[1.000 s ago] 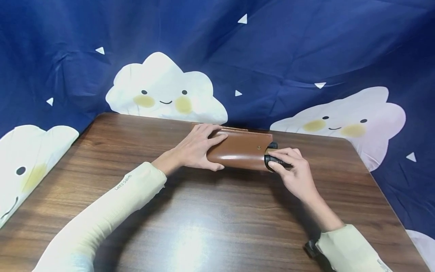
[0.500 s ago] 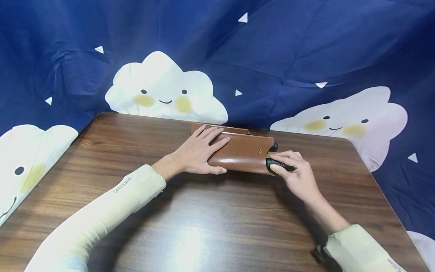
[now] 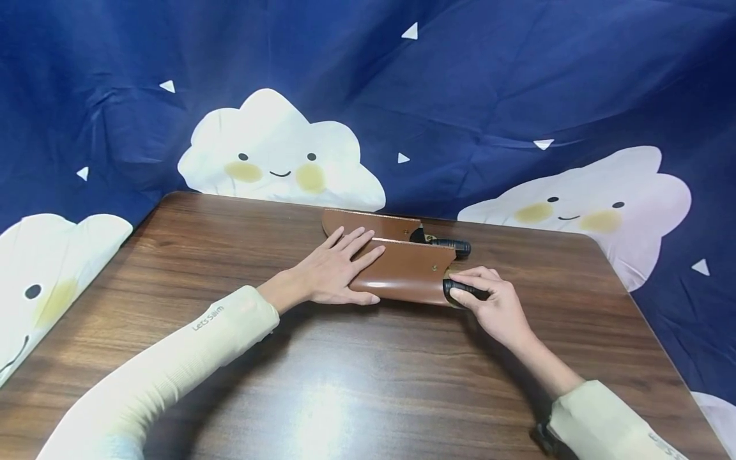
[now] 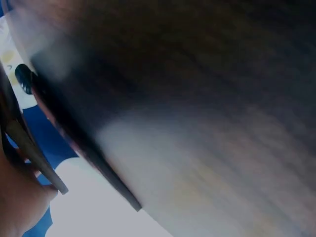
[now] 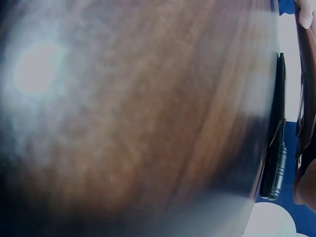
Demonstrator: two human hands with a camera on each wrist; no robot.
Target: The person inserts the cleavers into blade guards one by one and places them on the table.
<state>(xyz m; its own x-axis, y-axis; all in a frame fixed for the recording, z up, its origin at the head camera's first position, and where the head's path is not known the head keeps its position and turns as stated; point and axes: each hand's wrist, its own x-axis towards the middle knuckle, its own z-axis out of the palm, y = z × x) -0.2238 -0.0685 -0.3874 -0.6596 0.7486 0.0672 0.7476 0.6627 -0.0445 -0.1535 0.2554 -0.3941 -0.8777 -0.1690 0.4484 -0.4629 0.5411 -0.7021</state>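
In the head view a glossy brown leather sheath (image 3: 402, 271) with a small brass stud lies crosswise under my left hand (image 3: 330, 271). That hand grips it near the left end, fingers spread over the top and far edge, thumb along the near edge. From its right mouth sticks a black handle (image 3: 464, 289), which my right hand (image 3: 497, 308) pinches between thumb and fingers. Whatever is inside the sheath is hidden. Behind, a second brown sheath (image 3: 368, 225) holds another black ribbed handle (image 3: 453, 247) pointing right. In both wrist views, a gap shows between the gripped sheath and the rear one.
Both sheaths are towards the back of a dark wood-grain table (image 3: 356, 377), near its far edge. A blue curtain (image 3: 460, 76) printed with white clouds hangs behind. A dark strap (image 3: 543, 437) shows at my right wrist.
Both hands and the near sheath have moved towards me, uncovering more of the rear sheath and its black handle. My right hand keeps its pinch on the near handle.
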